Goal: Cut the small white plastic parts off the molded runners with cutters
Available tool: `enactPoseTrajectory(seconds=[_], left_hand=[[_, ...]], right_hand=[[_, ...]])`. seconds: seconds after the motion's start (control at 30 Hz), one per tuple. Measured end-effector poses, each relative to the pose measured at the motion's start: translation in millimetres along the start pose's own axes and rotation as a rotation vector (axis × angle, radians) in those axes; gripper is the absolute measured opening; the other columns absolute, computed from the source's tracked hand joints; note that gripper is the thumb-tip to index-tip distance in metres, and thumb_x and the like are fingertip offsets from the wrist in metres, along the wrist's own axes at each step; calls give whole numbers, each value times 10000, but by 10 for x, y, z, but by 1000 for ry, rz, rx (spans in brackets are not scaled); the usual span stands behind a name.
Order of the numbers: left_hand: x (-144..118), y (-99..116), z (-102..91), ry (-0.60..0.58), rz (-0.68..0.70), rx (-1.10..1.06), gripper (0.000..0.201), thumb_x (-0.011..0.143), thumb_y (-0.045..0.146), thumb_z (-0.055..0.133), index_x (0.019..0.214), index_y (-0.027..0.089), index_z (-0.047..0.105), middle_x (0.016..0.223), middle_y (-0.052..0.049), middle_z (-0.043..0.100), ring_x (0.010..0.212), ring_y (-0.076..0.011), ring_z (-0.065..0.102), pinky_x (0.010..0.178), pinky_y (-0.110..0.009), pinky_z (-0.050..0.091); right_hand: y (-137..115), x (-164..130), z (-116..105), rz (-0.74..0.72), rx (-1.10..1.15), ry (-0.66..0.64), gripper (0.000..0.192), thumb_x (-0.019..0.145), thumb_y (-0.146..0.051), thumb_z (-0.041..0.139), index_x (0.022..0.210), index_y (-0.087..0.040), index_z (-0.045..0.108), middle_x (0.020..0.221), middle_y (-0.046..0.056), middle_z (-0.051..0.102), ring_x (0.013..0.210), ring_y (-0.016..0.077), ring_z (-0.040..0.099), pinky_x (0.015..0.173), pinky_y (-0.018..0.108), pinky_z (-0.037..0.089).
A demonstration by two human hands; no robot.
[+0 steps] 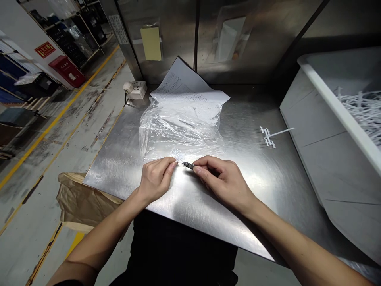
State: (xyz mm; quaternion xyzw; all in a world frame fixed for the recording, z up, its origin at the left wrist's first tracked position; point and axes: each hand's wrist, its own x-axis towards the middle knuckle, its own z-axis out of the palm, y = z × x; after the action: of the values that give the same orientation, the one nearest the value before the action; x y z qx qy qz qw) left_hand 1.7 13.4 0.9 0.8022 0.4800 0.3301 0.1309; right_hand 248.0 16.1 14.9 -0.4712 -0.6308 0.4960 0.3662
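A: Head view, only one. Left hand (156,178) pinches the near edge of the clear bag (181,127), thumb against fingertips. Right hand (223,180) pinches a small dark tool (188,165), tip pointing at the left fingers.

B: Where does the bag lie?

A: Flat on the steel table (253,186), mid-table, just beyond both hands, its far end over a printed sheet (184,85). Left pinch looks like it keeps the film taut so the tool tip can meet it (a judgement, the film there is hard to see).

B: What kind of tool?

A: Cannot tell, too small. Dark, slim, held like a pen.

B: Other stuff?

A: White plastic piece (269,137) to the right, well apart from the hands. White bin (342,103) at the right edge with white strips inside. Power strip (135,89) at the far left corner. Brown bag (80,200) hangs below the near left edge.

B: Writing?

A: Sheet print is unreadable. Yellow note (151,43) on the back panel is blank from here. Red sign (44,49) and red box (68,70) far left carry characters, too blurred.
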Motion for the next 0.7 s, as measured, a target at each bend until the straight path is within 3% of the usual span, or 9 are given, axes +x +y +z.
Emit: enactPoseTrajectory(seconds=[0.17, 0.3, 0.47, 0.7], left_hand=[[3, -6, -6, -41, -52, -34, 213, 1162, 268, 544, 1094, 207, 736, 908, -25, 826, 745, -166, 761, 683, -287, 499], [1, -1, -10, -8, -34, -72, 217, 1161, 259, 542, 1072, 198, 731, 821, -8, 774, 685, -146, 714, 651, -275, 484], [-7, 6, -7, 139, 64, -141, 155, 1141, 220, 586, 1076, 188, 722, 803, -8, 760, 698, -142, 723, 684, -268, 539], [-79, -3, -51, 346, 166, -128, 24, 1081, 179, 719, 1078, 187, 742, 907, -44, 815, 771, -152, 757, 723, -271, 599]], right_hand=[[16, 8, -5, 9, 28, 43, 263, 1043, -462, 742, 1007, -221, 841, 768, 12, 727, 705, 180, 641, 634, 319, 452], [20, 15, -38, -29, 27, 111, 259, 1027, -460, 754, 1027, -218, 847, 806, 25, 734, 726, 184, 650, 651, 322, 478], [55, 18, -44, -46, 11, 151, 270, 1015, -462, 756, 1044, -209, 845, 829, 42, 758, 718, 189, 660, 638, 325, 501], [78, 53, -50, -51, 30, 207, 319, 985, -522, 778, 1030, -210, 831, 703, 8, 699, 589, 168, 617, 548, 302, 520]])
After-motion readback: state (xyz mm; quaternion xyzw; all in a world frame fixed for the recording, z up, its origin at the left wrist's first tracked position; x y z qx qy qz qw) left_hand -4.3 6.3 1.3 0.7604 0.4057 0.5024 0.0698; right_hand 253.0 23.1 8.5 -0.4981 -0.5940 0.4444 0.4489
